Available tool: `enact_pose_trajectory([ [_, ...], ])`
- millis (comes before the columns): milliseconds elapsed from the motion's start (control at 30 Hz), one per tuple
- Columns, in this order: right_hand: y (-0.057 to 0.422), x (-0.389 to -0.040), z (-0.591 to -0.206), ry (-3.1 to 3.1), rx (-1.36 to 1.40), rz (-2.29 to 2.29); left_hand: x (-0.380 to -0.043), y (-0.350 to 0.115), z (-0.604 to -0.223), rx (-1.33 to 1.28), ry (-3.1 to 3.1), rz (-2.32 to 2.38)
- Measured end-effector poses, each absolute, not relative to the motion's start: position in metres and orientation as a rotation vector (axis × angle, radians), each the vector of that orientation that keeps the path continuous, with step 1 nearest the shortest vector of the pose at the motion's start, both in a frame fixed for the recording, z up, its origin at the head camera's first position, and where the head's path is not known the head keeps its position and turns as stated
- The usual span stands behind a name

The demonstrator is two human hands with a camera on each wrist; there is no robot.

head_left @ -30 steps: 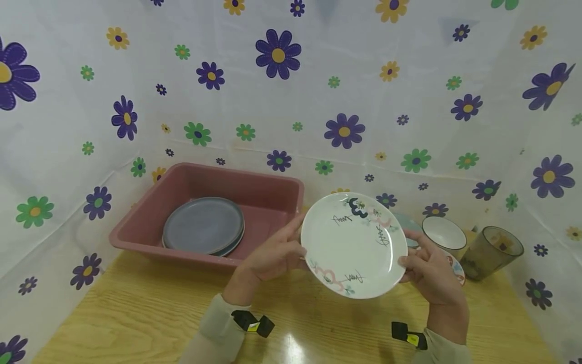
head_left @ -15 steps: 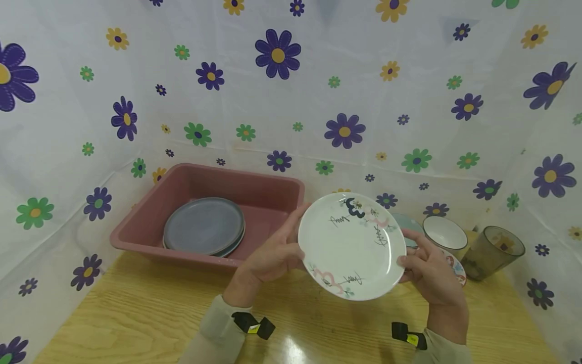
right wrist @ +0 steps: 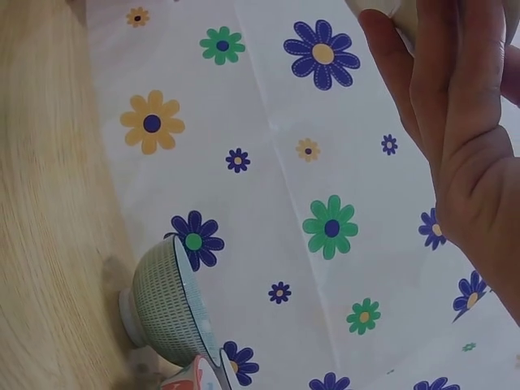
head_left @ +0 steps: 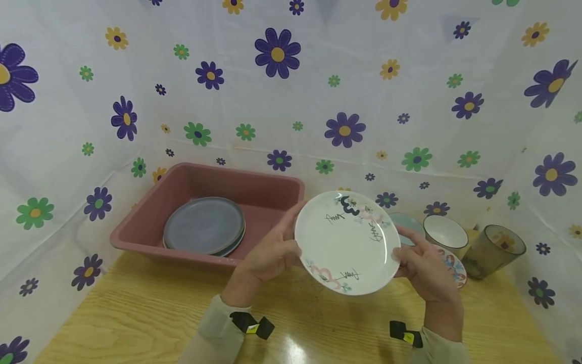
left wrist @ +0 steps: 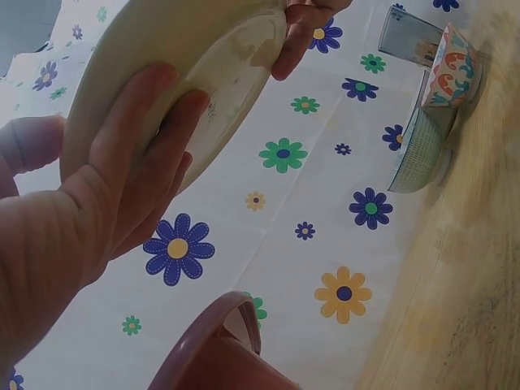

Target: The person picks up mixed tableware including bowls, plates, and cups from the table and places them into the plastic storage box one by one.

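A white plate (head_left: 345, 247) with flower sprigs and dark script is held up off the table, its face tilted toward the head camera. My left hand (head_left: 273, 253) grips its left edge, thumb at the rim and fingers underneath, as the left wrist view shows on the plate's underside (left wrist: 175, 49). On the opposite edge my right hand (head_left: 425, 265) pinches the rim between thumb and fingers. To the left, a pink basin (head_left: 273, 222) holds a few stacked grey-blue plates (head_left: 204, 225).
Behind my right hand stand a pale blue bowl (head_left: 406, 222), a white-lined bowl (head_left: 444, 231), a red-patterned bowl (head_left: 456, 268) and a smoky glass cup (head_left: 495, 253). All rest on a wooden table (head_left: 150, 303). A flower-printed sheet (head_left: 300, 101) hangs behind.
The plate has shifted slightly left and turned a little, with both hands still gripping it. My right hand has moved a short way left. The basin and bowls stay put.
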State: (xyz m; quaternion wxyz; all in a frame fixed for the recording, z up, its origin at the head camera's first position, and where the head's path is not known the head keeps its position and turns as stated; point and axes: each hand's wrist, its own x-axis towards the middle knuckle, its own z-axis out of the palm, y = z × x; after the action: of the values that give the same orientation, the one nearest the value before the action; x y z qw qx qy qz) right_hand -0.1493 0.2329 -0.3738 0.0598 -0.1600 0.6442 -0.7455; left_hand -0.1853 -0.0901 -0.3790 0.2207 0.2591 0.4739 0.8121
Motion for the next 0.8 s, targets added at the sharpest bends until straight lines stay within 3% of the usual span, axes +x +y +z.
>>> enact_pose_trajectory([
  [800, 0.219, -0.154, -0.379, 1.943, -0.608, -2.227, -0.182, -0.105, -0.368, 0.749, 1.377, 2.262],
])
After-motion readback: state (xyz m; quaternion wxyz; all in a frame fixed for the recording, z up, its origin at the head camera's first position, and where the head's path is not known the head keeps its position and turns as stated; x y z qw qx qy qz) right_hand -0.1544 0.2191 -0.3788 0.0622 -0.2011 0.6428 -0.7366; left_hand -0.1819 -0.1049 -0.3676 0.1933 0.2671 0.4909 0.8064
